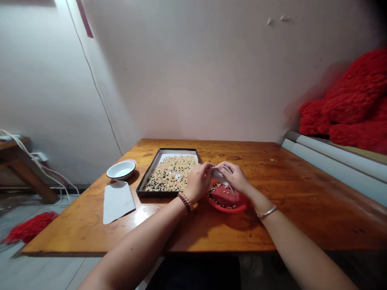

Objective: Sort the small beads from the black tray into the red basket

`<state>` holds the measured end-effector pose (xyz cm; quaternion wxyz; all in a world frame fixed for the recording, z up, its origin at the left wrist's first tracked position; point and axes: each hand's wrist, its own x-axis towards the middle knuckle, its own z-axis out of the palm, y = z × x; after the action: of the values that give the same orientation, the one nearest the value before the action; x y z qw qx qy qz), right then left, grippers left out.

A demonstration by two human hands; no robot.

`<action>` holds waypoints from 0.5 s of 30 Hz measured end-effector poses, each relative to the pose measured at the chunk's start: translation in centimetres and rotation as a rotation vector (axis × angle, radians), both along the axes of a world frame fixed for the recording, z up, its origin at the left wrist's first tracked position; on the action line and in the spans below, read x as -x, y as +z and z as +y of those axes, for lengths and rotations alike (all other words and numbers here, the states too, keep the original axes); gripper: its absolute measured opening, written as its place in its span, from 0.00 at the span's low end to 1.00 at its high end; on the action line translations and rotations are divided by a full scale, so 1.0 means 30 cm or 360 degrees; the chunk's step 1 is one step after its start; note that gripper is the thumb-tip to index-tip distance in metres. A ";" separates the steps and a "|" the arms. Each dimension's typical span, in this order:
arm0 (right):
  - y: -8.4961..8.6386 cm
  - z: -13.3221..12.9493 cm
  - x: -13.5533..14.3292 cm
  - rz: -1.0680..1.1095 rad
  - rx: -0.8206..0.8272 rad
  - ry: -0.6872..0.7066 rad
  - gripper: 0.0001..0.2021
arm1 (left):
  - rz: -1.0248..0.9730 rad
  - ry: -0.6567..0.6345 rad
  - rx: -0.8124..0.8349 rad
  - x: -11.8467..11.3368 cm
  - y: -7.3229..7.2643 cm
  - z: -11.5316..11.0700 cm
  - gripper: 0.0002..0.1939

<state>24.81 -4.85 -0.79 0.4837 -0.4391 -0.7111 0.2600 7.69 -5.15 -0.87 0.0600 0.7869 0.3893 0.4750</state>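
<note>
A red basket stands on the table in front of me, with pale and dark beads or beans inside, mostly along its edge. Above it, a translucent whitish object, perhaps a small bag or cup, is held between both hands. My left hand pinches its left side, wearing a beaded bracelet at the wrist. On the right, my right hand has its fingers closed on the same object. Left of the basket lies a shallow black-rimmed tray full of pale beads mixed with darker ones.
On the wooden table, a white bowl stands left of the tray, with a white flat sheet in front of it. A tiny green piece lies at the back right. Red fluffy material is piled at the far right.
</note>
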 end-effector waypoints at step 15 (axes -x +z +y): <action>-0.004 0.003 -0.007 -0.0127 0.0014 0.0008 0.17 | 0.0035 -0.0127 0.0119 0.004 0.014 0.013 0.06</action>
<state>25.01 -4.76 -0.92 0.4525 -0.4493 -0.7298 0.2467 7.58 -4.75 -0.46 0.1040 0.8043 0.3756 0.4485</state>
